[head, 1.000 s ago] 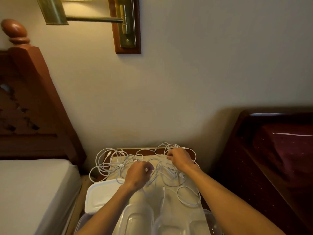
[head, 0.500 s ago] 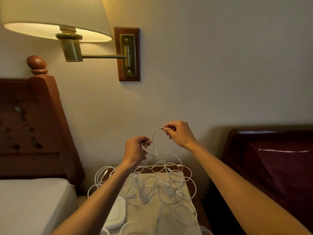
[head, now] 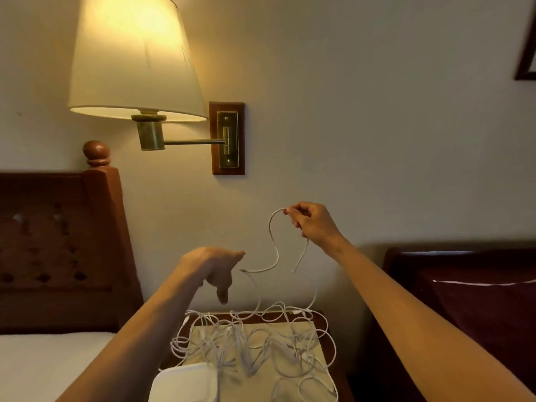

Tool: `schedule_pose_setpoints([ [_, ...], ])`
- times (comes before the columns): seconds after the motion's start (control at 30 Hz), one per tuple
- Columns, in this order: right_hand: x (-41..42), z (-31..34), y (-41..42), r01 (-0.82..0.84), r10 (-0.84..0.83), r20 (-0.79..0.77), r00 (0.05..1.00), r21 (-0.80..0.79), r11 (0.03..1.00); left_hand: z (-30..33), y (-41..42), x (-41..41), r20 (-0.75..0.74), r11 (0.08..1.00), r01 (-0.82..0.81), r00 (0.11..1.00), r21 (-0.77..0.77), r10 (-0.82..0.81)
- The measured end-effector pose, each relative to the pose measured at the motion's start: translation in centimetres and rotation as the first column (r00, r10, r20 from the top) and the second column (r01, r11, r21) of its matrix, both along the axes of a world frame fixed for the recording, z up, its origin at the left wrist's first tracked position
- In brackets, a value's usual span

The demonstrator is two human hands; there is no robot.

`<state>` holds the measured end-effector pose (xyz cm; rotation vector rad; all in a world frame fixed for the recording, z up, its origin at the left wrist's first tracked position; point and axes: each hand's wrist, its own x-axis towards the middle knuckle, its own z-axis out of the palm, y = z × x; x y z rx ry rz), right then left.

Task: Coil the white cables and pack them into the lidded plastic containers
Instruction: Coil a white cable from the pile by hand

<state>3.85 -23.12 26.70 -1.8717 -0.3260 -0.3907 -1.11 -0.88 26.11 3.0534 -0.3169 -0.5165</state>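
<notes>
White cables [head: 255, 346] lie in a loose tangle across the bedside table [head: 322, 316], loops spilling over its left and right edges. None looks coiled yet.

Right hand [head: 311, 223] raised above the table, fingers curled, thumb and forefinger pinching one lifted cable [head: 272, 242] near its end. The strand arcs up from the pinch, snakes down towards the left hand, then drops back into the pile. A short free tail hangs below the right hand.

Left hand [head: 216, 266] lower, just beside the strand, fingers loose and drooping downward. Whether a fingertip touches the cable I cannot tell; no grip is visible.

White lid [head: 185, 384] at the near left of the table, partly cut off by the frame. No container body shows clearly here, and nothing is visibly packed.

Judgement: very early stage. One cable is being drawn free of the tangle; separating it, winding it, boxing it and closing the lid all remain, then the same for the rest
</notes>
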Motion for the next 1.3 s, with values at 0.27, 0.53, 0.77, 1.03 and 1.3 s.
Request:
schedule_pose_setpoints([
  [0.27, -1.9, -0.7, 0.8, -0.053, 0.059, 0.041, 0.997, -0.136, 0.989, -1.6, -4.0, 1.3, 0.504, 0.619, 0.253, 0.821, -0.744, 0.270],
  [0.53, -4.1, -5.1, 1.2, -0.247, 0.249, -0.051, 0.967, 0.054, 0.968, 1.7, -4.3, 1.9, 0.545, 0.327, 0.436, 0.684, -0.838, 0.485],
  [0.77, -4.0, -13.3, -1.8, -0.089, 0.124, -0.263, 0.957, 0.142, 0.986, 9.4, 1.8, 1.7, 0.619, 0.332, 0.583, 0.404, -0.742, 0.674],
  [1.03, -2.6, -4.7, -2.9, 0.138, -0.137, -0.064, 0.988, 0.011, 0.990, -1.9, 5.0, 4.0, 0.131, 0.937, -0.295, 0.938, -0.186, 0.321],
  [1.3, -5.0, -1.0, -1.1, -0.026, 0.023, -0.017, 1.000, -0.239, 0.971, -3.1, -4.3, 0.4, 0.695, 0.685, 0.507, 0.719, -0.523, -0.001],
])
